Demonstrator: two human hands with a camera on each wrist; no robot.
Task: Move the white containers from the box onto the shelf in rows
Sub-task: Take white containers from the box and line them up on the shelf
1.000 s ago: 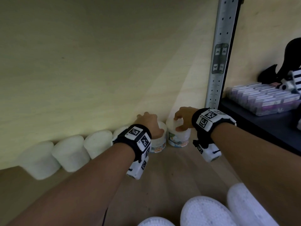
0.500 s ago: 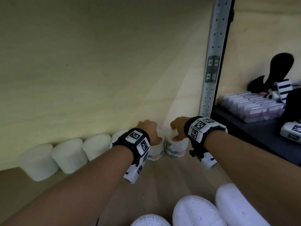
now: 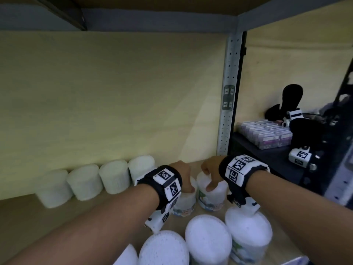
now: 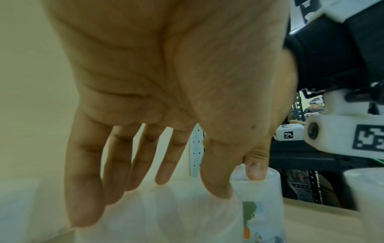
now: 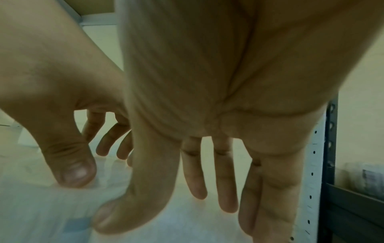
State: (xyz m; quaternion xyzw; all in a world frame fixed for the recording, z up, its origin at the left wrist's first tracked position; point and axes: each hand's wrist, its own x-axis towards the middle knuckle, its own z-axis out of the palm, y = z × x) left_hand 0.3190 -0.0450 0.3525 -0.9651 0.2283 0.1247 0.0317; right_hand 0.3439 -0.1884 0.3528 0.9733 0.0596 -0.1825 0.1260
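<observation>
Wooden shelf board (image 3: 28, 211), w/ pale back panel and perforated metal upright (image 3: 228, 115), is being viewed from the head cam. Both forearms are being extended fwd side by side, palms down. L hand (image 3: 181, 175) is being lowered onto a labelled white container (image 3: 184, 203), fingers spread and draped over its top and sides, i.e. gripping it from above. R hand (image 3: 210, 169) is being held likewise on the adjacent container (image 3: 210, 199), thumb and fingers curled round its lid rim. The 2 held containers are standing upright, just beside each other, at the R end of the back row. Counts: 4 plain white containers (image 3: 114, 176) are lining the back panel to the L; 4 more (image 3: 208, 240) are showing in the front row, partly cropped.
</observation>
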